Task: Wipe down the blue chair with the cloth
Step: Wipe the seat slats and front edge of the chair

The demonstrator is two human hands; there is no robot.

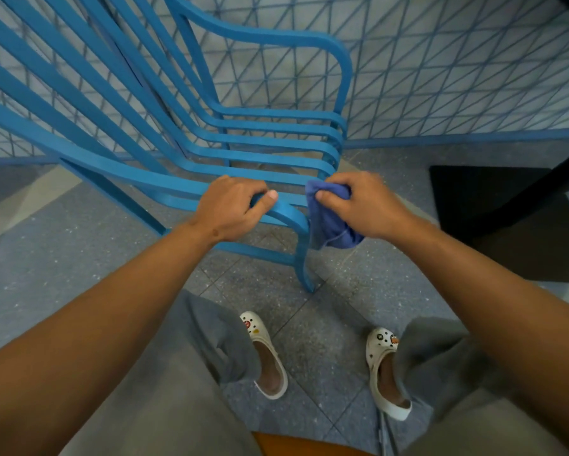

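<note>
The blue chair (164, 126), made of curved slats, stands in front of me with its near armrest at the middle of the view. My left hand (233, 209) grips that near armrest, fingers curled over the rail and thumb on top. My right hand (362, 205) holds a bunched blue-purple cloth (329, 222) against the front corner of the same armrest, where it bends down into the front leg. Part of the cloth hangs below my hand.
A blue wire-mesh fence (441, 77) runs behind the chair. A dark mat and a black bar (507, 209) lie at the right. My feet in white clogs (270, 357) stand on the grey speckled tile floor just in front of the chair leg.
</note>
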